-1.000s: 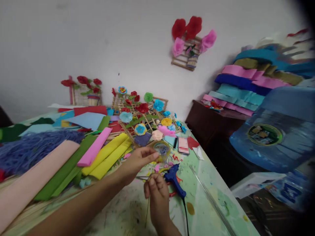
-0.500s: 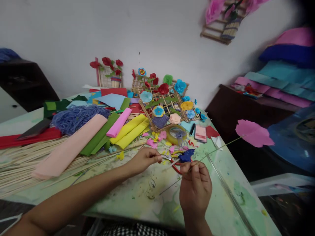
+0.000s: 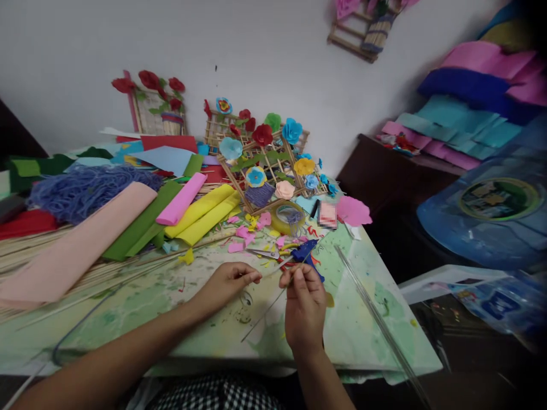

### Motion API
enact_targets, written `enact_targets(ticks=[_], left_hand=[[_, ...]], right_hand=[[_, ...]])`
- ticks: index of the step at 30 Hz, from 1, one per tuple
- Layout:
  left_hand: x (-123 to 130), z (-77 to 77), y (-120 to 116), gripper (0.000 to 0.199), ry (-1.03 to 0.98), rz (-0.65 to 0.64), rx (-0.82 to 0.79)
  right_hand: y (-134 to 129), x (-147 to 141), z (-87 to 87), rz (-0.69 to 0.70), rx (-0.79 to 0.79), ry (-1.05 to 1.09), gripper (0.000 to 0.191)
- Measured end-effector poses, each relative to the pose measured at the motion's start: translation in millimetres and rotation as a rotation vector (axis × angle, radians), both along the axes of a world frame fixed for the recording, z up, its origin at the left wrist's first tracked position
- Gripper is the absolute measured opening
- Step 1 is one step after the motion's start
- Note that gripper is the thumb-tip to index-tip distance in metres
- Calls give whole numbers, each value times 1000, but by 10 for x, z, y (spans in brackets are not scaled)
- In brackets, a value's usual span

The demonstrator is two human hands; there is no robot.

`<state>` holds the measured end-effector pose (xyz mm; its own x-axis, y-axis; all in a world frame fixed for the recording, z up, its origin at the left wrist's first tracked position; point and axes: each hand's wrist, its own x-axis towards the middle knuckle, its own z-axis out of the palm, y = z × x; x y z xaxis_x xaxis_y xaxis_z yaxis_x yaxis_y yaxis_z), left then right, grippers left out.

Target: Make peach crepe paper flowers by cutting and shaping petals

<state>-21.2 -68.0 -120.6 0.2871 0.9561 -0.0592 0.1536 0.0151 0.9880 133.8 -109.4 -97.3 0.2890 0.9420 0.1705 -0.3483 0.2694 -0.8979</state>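
My right hand (image 3: 305, 310) pinches a thin wire stem (image 3: 265, 313), which slants up past the fingers. At its far end is a pink paper flower (image 3: 354, 211). My left hand (image 3: 233, 282) is closed, thumb against fingers, just left of the right hand; what it holds, if anything, is too small to make out. A pale thin strip (image 3: 278, 266) shows between the two hands, and I cannot tell whether either touches it. Behind them lie scissors (image 3: 262, 254) and a dark blue glue gun (image 3: 304, 250), partly overlapping, among pink and yellow paper scraps (image 3: 244, 232).
Rolls of crepe paper (image 3: 85, 245), blue yarn (image 3: 94, 191) and thin sticks fill the left. Paper flowers on a stick frame (image 3: 262, 165) stand at the back, with a tape roll (image 3: 288, 219) before them. Wires (image 3: 376, 313) lie right; beyond is a blue water jug (image 3: 478, 210).
The view has shifted, so table things appear further left. The pink flower now appears closer to the table's back right, its stem angled more steeply. Both hands stay closed.
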Motion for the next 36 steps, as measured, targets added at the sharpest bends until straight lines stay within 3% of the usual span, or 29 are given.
enact_targets(ticks=[5, 12, 22, 27, 31, 36], left_hand=[[-32, 55, -104, 20, -22, 2, 93], [-77, 125, -106, 17, -83, 112, 293], [86, -6, -132, 40, -131, 94, 166], [101, -46, -129, 45, -70, 44, 230], [111, 0, -125, 45, -15, 52, 278], [154, 159, -154, 30, 20, 39, 348]], right_hand=[[-19, -61, -129, 113, -51, -7, 21], [30, -39, -143, 126, -63, -106, 23], [53, -13, -166, 132, -53, -131, 22], [36, 48, -130, 84, 69, -118, 21], [41, 58, -75, 72, 115, -178, 21], [75, 33, -44, 28, 72, -447, 19]])
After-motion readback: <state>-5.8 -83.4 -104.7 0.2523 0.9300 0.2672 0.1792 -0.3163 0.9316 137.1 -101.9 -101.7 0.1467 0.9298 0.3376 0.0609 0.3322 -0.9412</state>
